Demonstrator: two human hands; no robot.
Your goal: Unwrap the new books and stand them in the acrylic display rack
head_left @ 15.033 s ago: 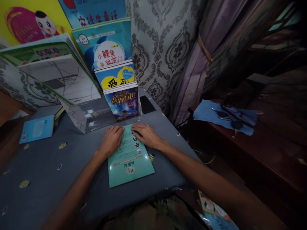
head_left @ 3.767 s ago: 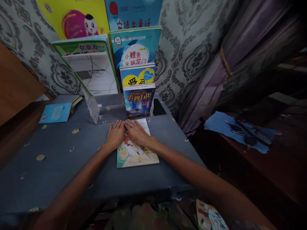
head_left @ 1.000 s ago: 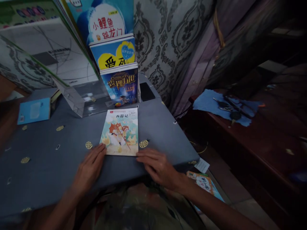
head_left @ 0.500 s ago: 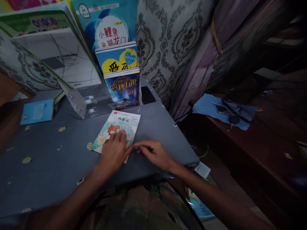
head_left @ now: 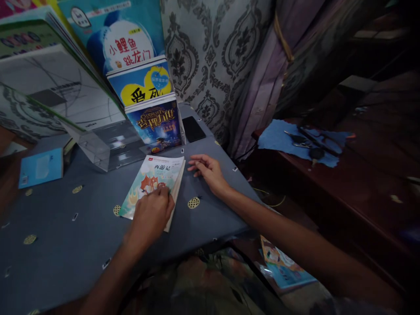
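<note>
A thin paperback book point(head_left: 164, 173) with a pale green illustrated cover lies on the cloth-covered table. Over its lower right part my left hand point(head_left: 152, 208) is closed, fingers curled and thumb at the book's right edge. The cover stands slightly raised from the pages along that side. My right hand point(head_left: 210, 173) hovers just right of the book's top corner, fingers loosely bent and apart, holding nothing. Behind the book, a clear acrylic stand point(head_left: 98, 151) bears several upright books, with a dark blue one point(head_left: 155, 124) in front.
A dark flat object point(head_left: 193, 129) lies beside the stand. At the left is a light blue book point(head_left: 41, 168). Eyeglasses and small tools rest on a blue cloth point(head_left: 272, 135) on the dark red furniture point(head_left: 367, 192). More booklets point(head_left: 288, 267) are low down, past the table edge.
My right hand has moved away from my left hand, up and right of the book. My left fingers have curled at the book's right side, and its cover edge has lifted slightly.
</note>
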